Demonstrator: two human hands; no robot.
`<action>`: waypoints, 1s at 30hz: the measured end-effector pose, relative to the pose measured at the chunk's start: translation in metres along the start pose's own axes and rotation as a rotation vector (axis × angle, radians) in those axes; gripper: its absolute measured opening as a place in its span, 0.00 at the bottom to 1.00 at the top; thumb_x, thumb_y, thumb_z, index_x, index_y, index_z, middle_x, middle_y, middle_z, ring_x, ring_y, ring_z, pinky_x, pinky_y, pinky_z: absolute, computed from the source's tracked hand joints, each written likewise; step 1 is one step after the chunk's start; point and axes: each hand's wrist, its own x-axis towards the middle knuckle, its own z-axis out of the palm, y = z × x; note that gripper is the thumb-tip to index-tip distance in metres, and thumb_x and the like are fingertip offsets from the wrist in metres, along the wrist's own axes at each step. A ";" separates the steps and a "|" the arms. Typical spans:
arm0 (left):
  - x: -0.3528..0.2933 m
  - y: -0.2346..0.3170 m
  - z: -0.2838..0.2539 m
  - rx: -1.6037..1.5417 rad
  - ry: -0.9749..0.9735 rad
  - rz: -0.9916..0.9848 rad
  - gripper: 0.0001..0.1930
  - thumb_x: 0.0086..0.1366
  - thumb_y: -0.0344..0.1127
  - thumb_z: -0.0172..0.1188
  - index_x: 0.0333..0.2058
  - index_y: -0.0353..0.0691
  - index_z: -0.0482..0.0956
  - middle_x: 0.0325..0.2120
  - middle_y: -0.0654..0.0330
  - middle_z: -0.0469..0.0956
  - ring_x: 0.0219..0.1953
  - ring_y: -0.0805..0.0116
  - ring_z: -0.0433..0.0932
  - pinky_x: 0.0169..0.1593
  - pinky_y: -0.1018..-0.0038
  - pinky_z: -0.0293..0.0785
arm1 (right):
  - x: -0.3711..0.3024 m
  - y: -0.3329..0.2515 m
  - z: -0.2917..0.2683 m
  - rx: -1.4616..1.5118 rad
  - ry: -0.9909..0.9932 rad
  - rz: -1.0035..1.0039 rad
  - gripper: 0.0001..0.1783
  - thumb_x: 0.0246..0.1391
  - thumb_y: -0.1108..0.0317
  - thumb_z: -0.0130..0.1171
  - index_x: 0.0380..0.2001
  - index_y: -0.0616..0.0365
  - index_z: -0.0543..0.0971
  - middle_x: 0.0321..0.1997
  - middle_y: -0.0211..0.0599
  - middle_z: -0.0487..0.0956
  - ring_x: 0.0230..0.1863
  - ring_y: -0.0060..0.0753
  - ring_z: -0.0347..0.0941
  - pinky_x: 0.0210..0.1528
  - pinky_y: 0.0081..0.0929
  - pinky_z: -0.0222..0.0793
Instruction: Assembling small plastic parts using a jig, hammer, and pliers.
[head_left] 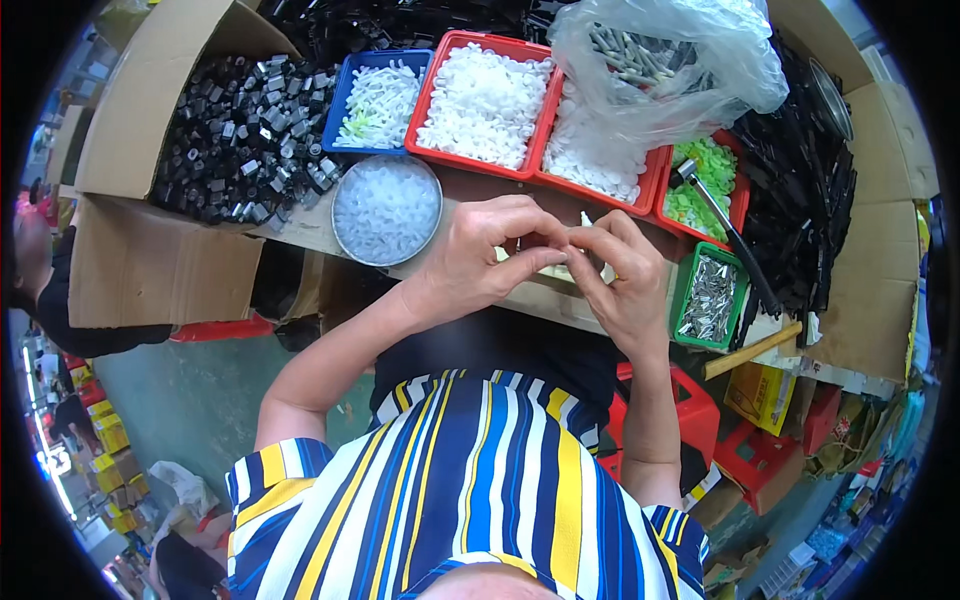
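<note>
My left hand (pixel 492 252) and my right hand (pixel 627 280) meet at the table's near edge, thumbs and fingertips pinched together. Whatever sits between the fingertips is too small and too covered to name. A bit of white shows just above and beside the right fingers. Left of my left hand stands a round tin (pixel 339 228) of translucent whitish small parts. To the right of my right hand is a green tray (pixel 742 293) of small silvery metal pieces. Beyond the hands is a red tray (pixel 473 168) heaped with white plastic pieces.
A cardboard box (pixel 130 110) of dark glossy parts stands at left. A blue tray (pixel 345 85), a plastic bag (pixel 735 60), bright green pieces (pixel 708 165) and a hammer (pixel 735 235) lie beyond. A wooden stick (pixel 752 350) juts over the right edge, above red stools (pixel 690 410).
</note>
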 end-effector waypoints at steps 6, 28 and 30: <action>-0.009 0.001 -0.008 0.096 -0.076 0.028 0.06 0.57 0.26 0.67 0.34 0.33 0.82 0.29 0.55 0.82 0.30 0.65 0.82 0.34 0.74 0.77 | -0.006 -0.004 0.002 -0.018 -0.093 0.002 0.06 0.50 0.72 0.67 0.32 0.61 0.82 0.26 0.38 0.73 0.24 0.35 0.73 0.26 0.31 0.64; -0.053 -0.044 -0.096 0.501 0.521 -0.122 0.04 0.52 0.27 0.71 0.28 0.35 0.85 0.25 0.60 0.81 0.35 0.66 0.75 0.39 0.71 0.70 | -0.011 0.006 0.000 0.094 0.039 0.268 0.12 0.53 0.77 0.64 0.42 0.64 0.78 0.32 0.36 0.82 0.34 0.22 0.78 0.39 0.21 0.72; -0.052 -0.039 -0.090 0.401 0.520 -0.120 0.05 0.54 0.28 0.71 0.30 0.36 0.86 0.27 0.64 0.83 0.33 0.75 0.75 0.38 0.77 0.71 | -0.013 0.006 0.005 0.254 0.033 0.307 0.12 0.54 0.78 0.63 0.42 0.64 0.79 0.34 0.33 0.82 0.36 0.20 0.77 0.38 0.20 0.71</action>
